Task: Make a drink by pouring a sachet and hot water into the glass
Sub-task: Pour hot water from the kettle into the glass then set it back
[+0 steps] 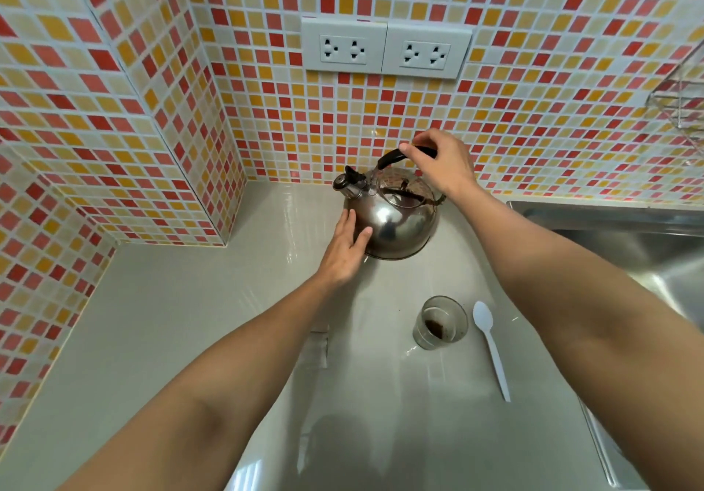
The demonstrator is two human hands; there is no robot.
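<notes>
On kettle (396, 224): both hands.

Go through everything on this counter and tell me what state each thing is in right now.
Kettle: upright on the counter, lid on.
Right hand: closed around the kettle handle.
Left hand: open, flat against the kettle's side.
Glass: upright, dark powder inside, no water visible.
Spoon: lying flat beside the glass, untouched.
Wall sockets: nothing plugged in.

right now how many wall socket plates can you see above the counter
2. The left socket plate and the right socket plate sit side by side, edges touching, on the tiled wall above the kettle. None looks hidden.
</notes>
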